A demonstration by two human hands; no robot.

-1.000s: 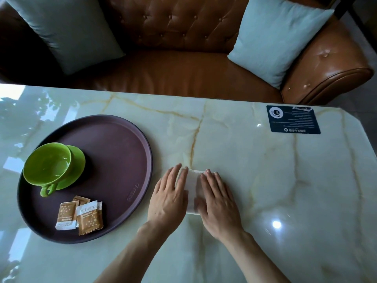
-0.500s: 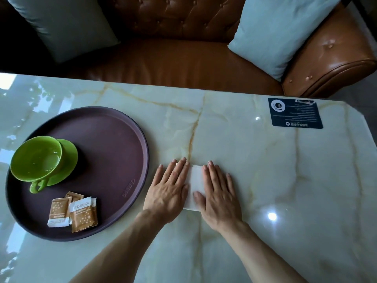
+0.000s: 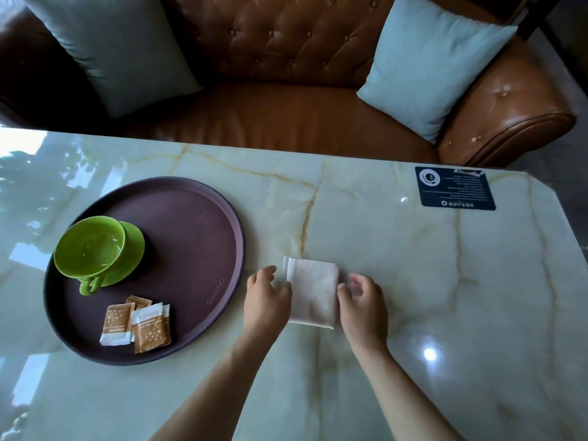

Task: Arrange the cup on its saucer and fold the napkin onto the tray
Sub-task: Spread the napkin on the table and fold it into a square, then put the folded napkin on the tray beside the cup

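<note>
A white napkin, folded into a small rectangle, lies flat on the marble table just right of the tray. My left hand sits at its left edge and my right hand at its right edge. Both have loosely curled fingers, and each thumb touches a side of the napkin. The green cup stands on its green saucer on the left part of the round dark brown tray, with the cup's handle pointing towards me.
Three sugar sachets lie on the near part of the tray. A dark card is stuck at the table's far right. Behind the table stands a brown leather sofa with two pale blue cushions.
Both hands were pressing flat on top of the napkin. They have lifted off, moved apart to its sides and curled, so the folded napkin now shows between them.
</note>
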